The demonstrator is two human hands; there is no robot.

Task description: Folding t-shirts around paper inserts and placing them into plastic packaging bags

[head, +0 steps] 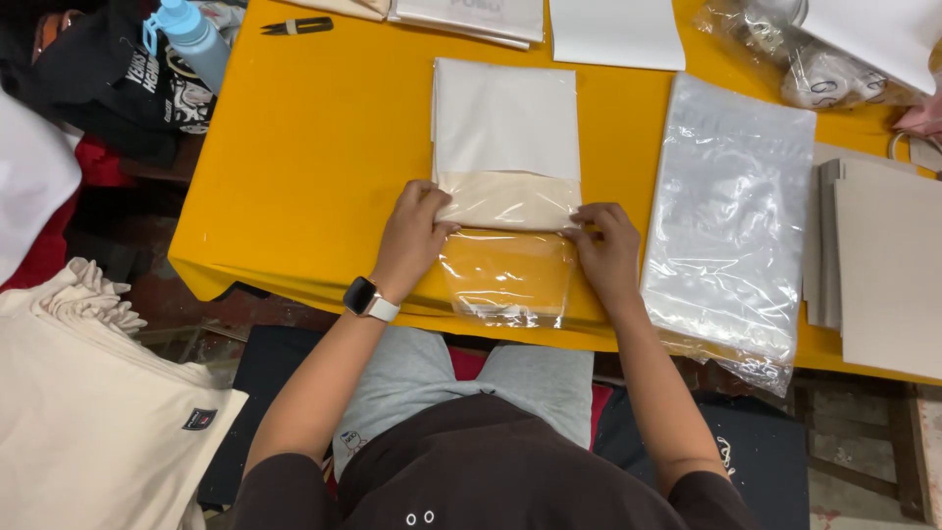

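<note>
Left hand [412, 236] and right hand [608, 250] pinch the mouth of a clear plastic bag [507, 275] around a folded cream cloth [507, 147].
Each grips one corner, keeping the opening spread; the cloth lies mid-table on the yellow table [304, 147], only its near end inside.

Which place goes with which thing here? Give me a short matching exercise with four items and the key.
Things:
1. folded cream cloth
2. stack of clear bags
3. blue bottle
4. grey cardboard sheets

Places:
A. far right of the yellow table
B. off the table's upper left corner
C. between both hands, partly inside a clear bag
D. just right of the right hand

Pairs: 1-C, 2-D, 3-B, 4-A. The left hand grips the bag's other edge.
</note>
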